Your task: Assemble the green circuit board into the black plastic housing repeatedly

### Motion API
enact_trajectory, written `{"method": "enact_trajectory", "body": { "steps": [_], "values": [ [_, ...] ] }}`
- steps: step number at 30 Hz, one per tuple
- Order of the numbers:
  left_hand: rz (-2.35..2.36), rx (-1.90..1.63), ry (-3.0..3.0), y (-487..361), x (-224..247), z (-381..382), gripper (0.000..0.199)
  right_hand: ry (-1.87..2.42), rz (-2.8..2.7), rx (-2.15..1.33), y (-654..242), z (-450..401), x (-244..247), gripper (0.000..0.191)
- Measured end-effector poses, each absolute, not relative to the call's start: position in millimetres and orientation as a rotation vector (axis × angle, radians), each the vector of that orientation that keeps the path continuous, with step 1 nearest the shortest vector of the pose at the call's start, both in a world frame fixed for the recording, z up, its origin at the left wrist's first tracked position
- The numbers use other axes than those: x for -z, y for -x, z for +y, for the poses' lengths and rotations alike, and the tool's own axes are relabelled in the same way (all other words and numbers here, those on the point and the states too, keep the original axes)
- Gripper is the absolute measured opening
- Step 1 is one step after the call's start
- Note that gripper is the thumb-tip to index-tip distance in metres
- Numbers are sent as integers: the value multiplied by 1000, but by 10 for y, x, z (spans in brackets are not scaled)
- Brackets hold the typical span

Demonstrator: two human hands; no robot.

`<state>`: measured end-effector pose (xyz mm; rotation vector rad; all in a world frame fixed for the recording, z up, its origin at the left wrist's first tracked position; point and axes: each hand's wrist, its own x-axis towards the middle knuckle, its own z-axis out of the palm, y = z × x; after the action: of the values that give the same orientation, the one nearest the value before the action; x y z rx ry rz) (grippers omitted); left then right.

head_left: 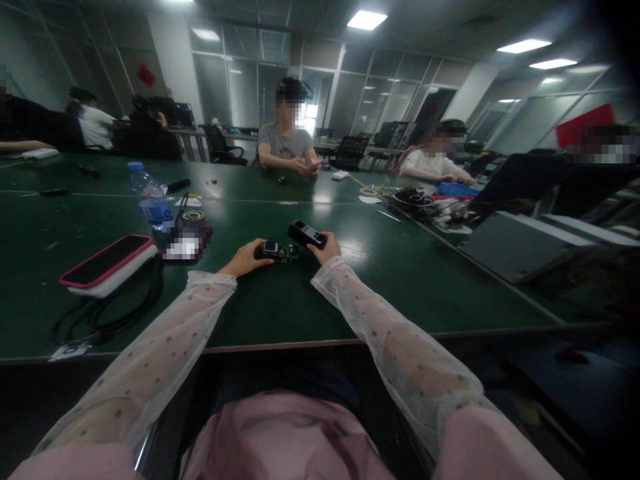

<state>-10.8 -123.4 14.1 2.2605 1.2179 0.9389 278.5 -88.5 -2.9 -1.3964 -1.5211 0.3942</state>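
Over the green table [280,300], my left hand [249,259] grips a small circuit board [284,253] that carries a little screen at its left end. My right hand [326,249] is closed on the right end of a black rectangular case [305,233] with a grey face. The case is tilted and sits just above and to the right of the board, with a narrow gap between them. Fingers hide part of both items.
At left are a water bottle [151,200], a pink-edged phone [109,260] on a white object, and black cords [125,313]. Grey metal boxes [520,247] and tangled cables [410,199] lie at right. A person [287,140] sits opposite.
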Motion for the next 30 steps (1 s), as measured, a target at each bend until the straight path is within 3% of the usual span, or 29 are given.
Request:
{"method": "enact_trajectory", "body": {
  "steps": [16,24,30],
  "values": [
    [1271,-918,-2269,92,-144,-1244,57,1361,-1834,-345,-2715,-998,34,53],
    [1275,-914,-2253,76,-172,-1269,59,1308,-1954,-256,-2668,-1057,8,73],
    [1244,-910,-2244,87,-183,-1274,62,1339,-1909,-250,-2714,-1013,27,64]
  ]
}}
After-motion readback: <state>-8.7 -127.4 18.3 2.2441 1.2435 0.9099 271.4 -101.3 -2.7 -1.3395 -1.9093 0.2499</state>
